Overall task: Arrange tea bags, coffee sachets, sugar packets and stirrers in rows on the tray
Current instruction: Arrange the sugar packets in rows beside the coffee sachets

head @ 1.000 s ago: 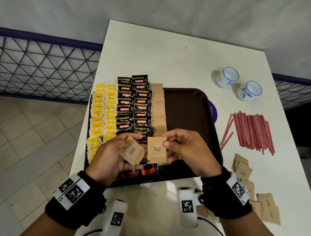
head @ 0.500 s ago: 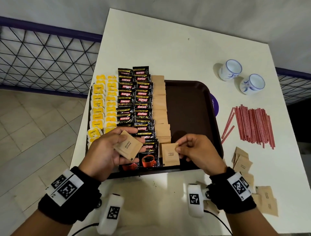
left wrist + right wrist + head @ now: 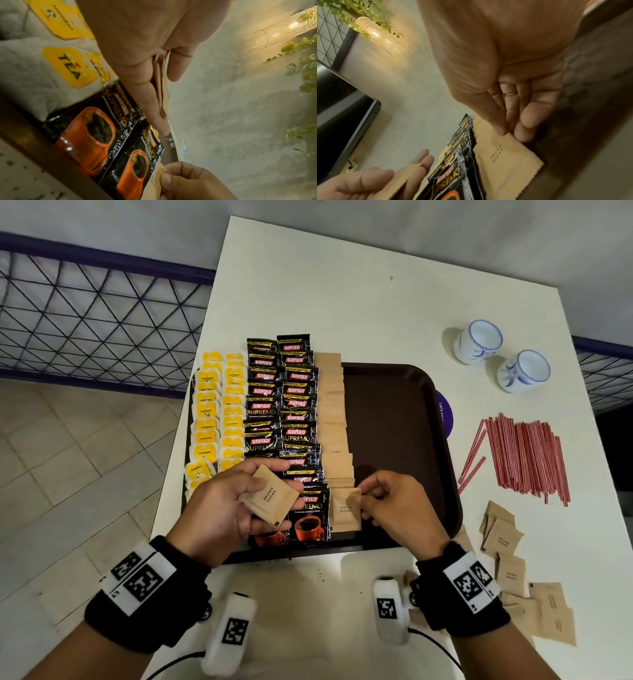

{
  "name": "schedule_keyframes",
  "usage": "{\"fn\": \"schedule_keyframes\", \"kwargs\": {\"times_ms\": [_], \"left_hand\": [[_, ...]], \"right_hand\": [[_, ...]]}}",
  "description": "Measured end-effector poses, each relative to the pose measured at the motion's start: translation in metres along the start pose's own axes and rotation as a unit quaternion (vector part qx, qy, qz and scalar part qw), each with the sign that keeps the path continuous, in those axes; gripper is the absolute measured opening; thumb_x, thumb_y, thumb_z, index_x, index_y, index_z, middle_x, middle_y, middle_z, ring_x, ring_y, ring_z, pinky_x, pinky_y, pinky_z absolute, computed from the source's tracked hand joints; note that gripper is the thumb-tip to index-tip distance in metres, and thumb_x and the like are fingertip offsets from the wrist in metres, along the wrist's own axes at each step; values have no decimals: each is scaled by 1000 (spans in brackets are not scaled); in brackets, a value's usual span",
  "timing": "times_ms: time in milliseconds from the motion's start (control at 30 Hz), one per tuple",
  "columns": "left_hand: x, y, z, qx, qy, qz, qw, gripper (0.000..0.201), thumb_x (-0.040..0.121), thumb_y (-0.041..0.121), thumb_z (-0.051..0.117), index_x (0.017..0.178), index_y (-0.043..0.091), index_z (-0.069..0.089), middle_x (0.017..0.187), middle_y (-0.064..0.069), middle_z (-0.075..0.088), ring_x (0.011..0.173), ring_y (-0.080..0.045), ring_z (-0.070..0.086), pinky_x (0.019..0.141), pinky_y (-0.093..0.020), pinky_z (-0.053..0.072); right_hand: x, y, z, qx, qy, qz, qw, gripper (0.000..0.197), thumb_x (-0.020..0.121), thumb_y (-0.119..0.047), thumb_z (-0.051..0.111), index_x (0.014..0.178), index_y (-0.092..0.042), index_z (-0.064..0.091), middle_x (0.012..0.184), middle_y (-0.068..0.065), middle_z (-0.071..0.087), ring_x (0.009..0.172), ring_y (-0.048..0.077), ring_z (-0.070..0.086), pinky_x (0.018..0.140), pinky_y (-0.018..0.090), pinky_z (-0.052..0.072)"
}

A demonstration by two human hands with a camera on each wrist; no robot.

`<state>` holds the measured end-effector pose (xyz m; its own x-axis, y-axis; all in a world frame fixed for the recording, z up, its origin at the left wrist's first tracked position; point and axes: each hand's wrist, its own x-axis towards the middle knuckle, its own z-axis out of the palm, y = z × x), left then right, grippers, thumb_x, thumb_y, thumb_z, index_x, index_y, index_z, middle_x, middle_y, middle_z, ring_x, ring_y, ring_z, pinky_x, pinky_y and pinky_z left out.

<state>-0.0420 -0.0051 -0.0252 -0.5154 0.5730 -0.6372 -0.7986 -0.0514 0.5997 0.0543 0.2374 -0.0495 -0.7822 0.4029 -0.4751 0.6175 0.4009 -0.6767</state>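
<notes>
1. Two brown sugar packets are in play. The right hand [image 3: 394,505] pinches the far right corner of one packet [image 3: 346,510], which lies at the near end of the sugar row [image 3: 334,419] on the brown tray [image 3: 404,419], just beside the nearest Kopiko coffee sachet [image 3: 308,518].
2. The left hand [image 3: 226,505] holds a small stack of sugar packets [image 3: 269,499] above the coffee rows, thumb on top and fingers beneath; the left wrist view shows several paper edges, so it is more than one.
3. Handling, as a judgement: these packets look light, thin and flat, of matte paper that should not slip, yet they crease easily and shift at a nudge. A corner or edge pinch suits them best, with a light press to seat each one.
4. Overlapped neighbours would likely slide if brushed, so the fingers should lift straight off.
5. More loose sugar packets [image 3: 503,539] and red stirrers [image 3: 527,453] wait on the white table [image 3: 342,302] to the right of the tray; yellow-tagged tea bags [image 3: 219,419] fill the left rows.
</notes>
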Motion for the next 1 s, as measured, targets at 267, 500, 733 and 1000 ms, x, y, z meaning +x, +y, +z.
{"fn": "schedule_keyframes", "kwargs": {"times_ms": [267,500,733,1000], "left_hand": [[3,-1,14,95,-1,32,995,37,100,-4,47,129,16,58,112,-15,74,100,-36,73,77,-47,62],[8,1,33,199,-4,66,978,28,91,6,67,116,20,64,94,-5,76,82,-31,75,61,-42,63],[13,6,28,202,11,21,979,30,96,-5,54,114,16,64,106,-11,74,92,-30,74,74,-48,62],[5,7,12,178,15,19,984,24,99,-8,45,117,6,53,108,-15,76,100,-34,73,88,-53,55]], "right_hand": [[-5,-18,-8,31,30,-39,998,13,86,-18,76,90,-29,70,81,-4,71,77,11,70,76,30,56],[-11,-55,1,120,-138,-132,974,29,82,-7,79,107,-20,74,86,-1,64,70,8,57,69,26,52],[-11,-42,-12,145,-79,-80,983,7,85,3,72,87,-3,69,76,9,69,65,7,60,59,22,50],[-24,10,-22,138,-50,37,988,13,78,2,79,82,-7,71,78,13,72,69,17,63,65,26,52]]}}
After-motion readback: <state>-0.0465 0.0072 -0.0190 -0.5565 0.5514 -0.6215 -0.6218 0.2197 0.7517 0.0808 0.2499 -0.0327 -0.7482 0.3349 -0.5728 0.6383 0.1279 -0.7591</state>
